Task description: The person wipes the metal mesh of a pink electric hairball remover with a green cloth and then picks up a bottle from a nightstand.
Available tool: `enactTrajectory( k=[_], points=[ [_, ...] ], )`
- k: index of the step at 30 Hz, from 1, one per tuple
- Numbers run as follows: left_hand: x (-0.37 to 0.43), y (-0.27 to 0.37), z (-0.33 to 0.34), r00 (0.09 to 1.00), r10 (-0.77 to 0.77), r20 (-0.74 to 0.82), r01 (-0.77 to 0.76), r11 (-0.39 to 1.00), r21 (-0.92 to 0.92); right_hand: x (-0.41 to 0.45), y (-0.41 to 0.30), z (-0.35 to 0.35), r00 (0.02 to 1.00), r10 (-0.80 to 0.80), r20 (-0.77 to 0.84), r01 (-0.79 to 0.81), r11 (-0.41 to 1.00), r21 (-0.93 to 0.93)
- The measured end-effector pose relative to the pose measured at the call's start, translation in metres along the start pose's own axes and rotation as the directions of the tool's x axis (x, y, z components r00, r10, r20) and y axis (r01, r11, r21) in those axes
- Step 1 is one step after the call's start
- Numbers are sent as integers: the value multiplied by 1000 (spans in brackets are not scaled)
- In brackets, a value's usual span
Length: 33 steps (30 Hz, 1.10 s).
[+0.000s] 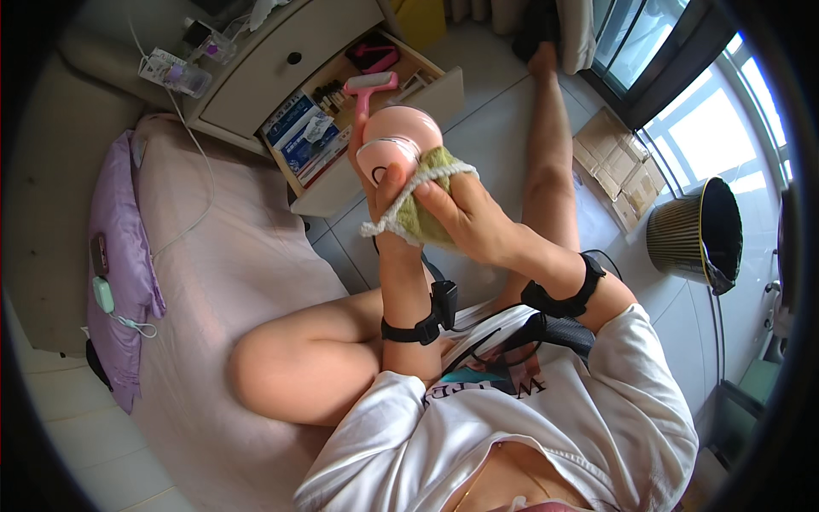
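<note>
A glossy pink handheld device (400, 137) with two rounded parts and a shiny band is held up before me. My left hand (377, 198) grips it, thumb in front and fingers behind. My right hand (470, 221) holds a green knitted cloth (425, 214) with a white braided edge, which touches the device's lower right side. Part of the cloth also covers my left palm. Just beyond the device shows a pink roller-like tool (371, 83) with a pale head. Its handle end is hidden, so I cannot tell whether it rests in the drawer or in my fingers.
An open drawer (377, 173) of a bedside cabinet (256, 77) holds boxes, small bottles and a pink-black pouch (373, 59). Left lies a bed (211, 269) with a purple pillow (115, 256). Flattened cardboard (617, 166) and a ribbed bin (678, 230) are on the right.
</note>
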<state>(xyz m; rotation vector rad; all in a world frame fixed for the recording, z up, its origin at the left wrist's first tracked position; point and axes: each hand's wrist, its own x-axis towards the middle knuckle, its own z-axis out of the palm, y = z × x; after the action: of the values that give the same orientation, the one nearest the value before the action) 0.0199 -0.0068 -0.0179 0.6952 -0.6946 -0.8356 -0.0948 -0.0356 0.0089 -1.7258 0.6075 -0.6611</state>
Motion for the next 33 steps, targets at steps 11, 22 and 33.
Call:
enactTrajectory(
  k=[11,22,33],
  points=[
    [-4,12,15,923,-7,-384,-13,999,-49,-9,8,8,996,26,86,-25,1000,-14],
    [-1,-5,-13,954,-91,-285,32,979,-203,-23,26,-4,938,-345,21,345,938,-14],
    [-6,2,11,992,110,-53,-112,993,-31,38,3,-12,788,-598,148,600,688,-409]
  ],
)
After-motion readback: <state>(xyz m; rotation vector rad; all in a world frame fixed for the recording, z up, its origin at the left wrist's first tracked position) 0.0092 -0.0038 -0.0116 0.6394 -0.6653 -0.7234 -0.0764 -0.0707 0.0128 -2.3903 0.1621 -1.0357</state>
